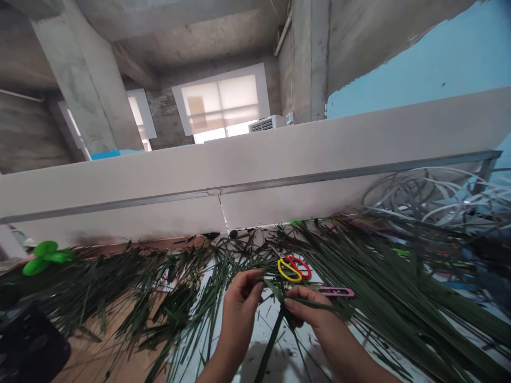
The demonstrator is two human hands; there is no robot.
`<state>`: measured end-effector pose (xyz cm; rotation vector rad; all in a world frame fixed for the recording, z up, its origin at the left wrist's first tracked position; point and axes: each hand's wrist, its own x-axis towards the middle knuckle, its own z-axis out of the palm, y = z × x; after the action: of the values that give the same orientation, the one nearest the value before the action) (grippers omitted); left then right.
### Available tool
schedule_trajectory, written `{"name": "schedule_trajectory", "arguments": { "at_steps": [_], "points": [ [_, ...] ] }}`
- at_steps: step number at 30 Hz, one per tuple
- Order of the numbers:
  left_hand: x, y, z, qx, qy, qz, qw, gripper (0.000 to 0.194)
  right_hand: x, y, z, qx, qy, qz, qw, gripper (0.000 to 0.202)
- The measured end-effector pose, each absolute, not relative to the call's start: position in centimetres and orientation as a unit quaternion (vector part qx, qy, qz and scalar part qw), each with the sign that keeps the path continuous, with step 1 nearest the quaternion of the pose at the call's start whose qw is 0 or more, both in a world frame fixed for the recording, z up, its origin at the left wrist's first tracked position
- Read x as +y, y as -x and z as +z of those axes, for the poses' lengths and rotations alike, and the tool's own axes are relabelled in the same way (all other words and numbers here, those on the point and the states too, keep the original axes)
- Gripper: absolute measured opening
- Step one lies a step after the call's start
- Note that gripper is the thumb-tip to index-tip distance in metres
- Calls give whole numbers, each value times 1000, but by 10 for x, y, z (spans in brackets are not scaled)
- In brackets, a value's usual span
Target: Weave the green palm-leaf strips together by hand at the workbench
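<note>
Long green leaf strips (276,290) cross one another between my two hands, some hanging down toward the white surface. My left hand (244,298) pinches one strip with thumb and forefinger. From the right, my right hand (305,307) grips the strips near their crossing, fingers closed and partly curled under. Scissors with one yellow and one red handle loop (294,268) lie just beyond my hands. A pink-handled tool (337,292) rests beyond my right hand, partly hidden by it.
Long green leaves (383,282) are heaped at the right, with cut leaf pieces (175,306) at the left. Coiled white strips (431,197) stand at the back right. A bright green object (47,257) is at the far left. A white partition (255,159) runs behind.
</note>
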<state>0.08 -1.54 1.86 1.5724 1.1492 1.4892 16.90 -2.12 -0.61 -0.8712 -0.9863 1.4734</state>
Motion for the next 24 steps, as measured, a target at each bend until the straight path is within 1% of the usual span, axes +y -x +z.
{"name": "schedule_trajectory", "arguments": {
  "at_steps": [2, 5, 8, 9, 12, 14, 17, 19, 21, 24],
  "points": [
    [-21, -11, 19, 420, -557, 582, 417, 13, -25, -167, -5, -429, 364, 622, 544, 37],
    [-26, -19, 16, 425, -551, 560, 450, 14, -29, -165, -4, -449, 371, 611, 535, 33],
    [-28, -20, 15, 446, -602, 524, 405, 5, -29, -164, -6, -446, 373, 605, 544, 30],
    [-29, -19, 15, 445, -628, 514, 379, 5, -29, -164, -6, -444, 370, 604, 549, 29],
    [-36, -19, 22, 427, -704, 472, 316, 18, -26, -166, -6, -429, 372, 605, 558, 28],
    [-41, -19, 28, 424, -729, 440, 309, 22, -25, -167, -4, -423, 383, 601, 560, 26],
    [-46, -20, 33, 426, -747, 408, 307, 23, -26, -168, 0, -419, 395, 594, 562, 23],
    [-46, -21, 33, 430, -750, 407, 295, 24, -27, -168, -1, -420, 389, 599, 559, 25],
    [-45, -22, 32, 437, -744, 419, 283, 21, -27, -167, -3, -427, 378, 605, 555, 26],
    [-43, -21, 30, 459, -719, 439, 282, 23, -27, -165, -7, -439, 360, 608, 556, 24]
  ]
}}
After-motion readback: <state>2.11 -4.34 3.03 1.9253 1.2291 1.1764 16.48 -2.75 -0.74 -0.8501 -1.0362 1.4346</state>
